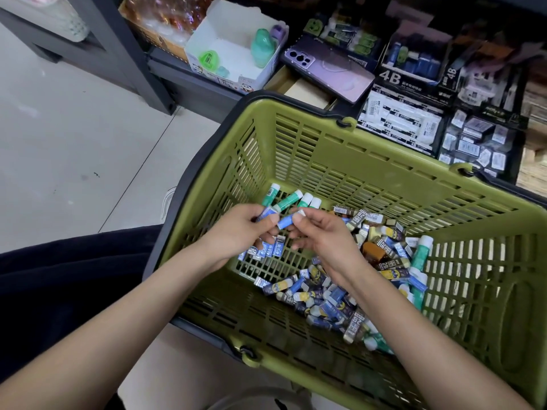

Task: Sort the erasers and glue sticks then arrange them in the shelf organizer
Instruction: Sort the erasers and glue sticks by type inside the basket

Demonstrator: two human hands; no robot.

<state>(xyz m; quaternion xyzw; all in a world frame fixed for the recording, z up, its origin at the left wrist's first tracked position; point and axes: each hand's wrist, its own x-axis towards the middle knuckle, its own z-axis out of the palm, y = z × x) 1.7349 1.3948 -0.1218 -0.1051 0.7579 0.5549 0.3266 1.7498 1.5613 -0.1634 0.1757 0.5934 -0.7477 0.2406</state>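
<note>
**Both hands loaded over the basket: drop and mix-up risk**

I had the left hand curled round a blue-sleeved eraser, with more blue ones bunched under its palm. The right hand pinched a second blue eraser at the fingertips, just beside the left. Both hands sat low inside the green basket.

My read on the risks:
- The left-hand bunch looked loose, so one could slip back into the mixed pile and undo the sort.
- The green glue sticks lay just behind the hands, and a knock could roll them among the erasers.
- Look-alike blue sleeves could land in the wrong box of the shelf organizer.

Readable: "4B" on the organizer boxes, "2B" on the dark eraser sleeves. Smaller print was too blurred to read.
</note>
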